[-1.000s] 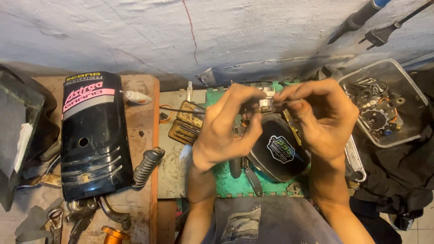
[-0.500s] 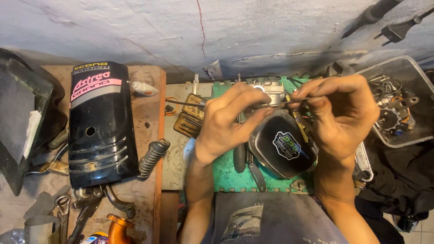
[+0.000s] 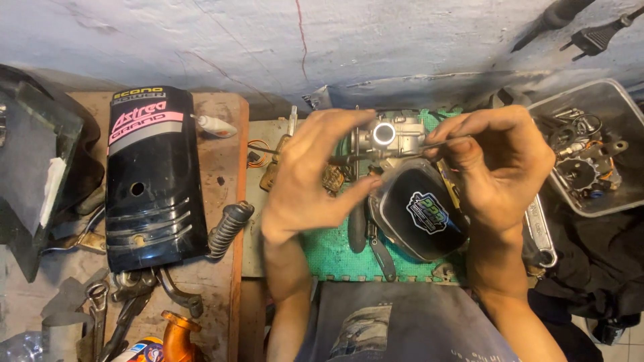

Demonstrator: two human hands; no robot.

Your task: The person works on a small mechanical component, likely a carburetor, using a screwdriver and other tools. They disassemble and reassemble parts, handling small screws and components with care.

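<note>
Metal odds and ends fill the clear plastic tray (image 3: 620,110) at right. Left hand (image 3: 315,174) grips a carburetor (image 3: 389,137) above the green mat (image 3: 335,251); right hand (image 3: 500,164) pinches a thin rod (image 3: 446,142) into it. Black cover (image 3: 419,211) lies beneath.

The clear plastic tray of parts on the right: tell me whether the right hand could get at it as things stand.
Probably not freely: the right hand is pinching a thin metal rod, though the clear tray sits close beside it, uncovered.

A black cover panel (image 3: 151,177) on the left carries a pink-and-grey label; the black oval case (image 3: 419,214) in the middle has a round blue-green sticker.
</note>
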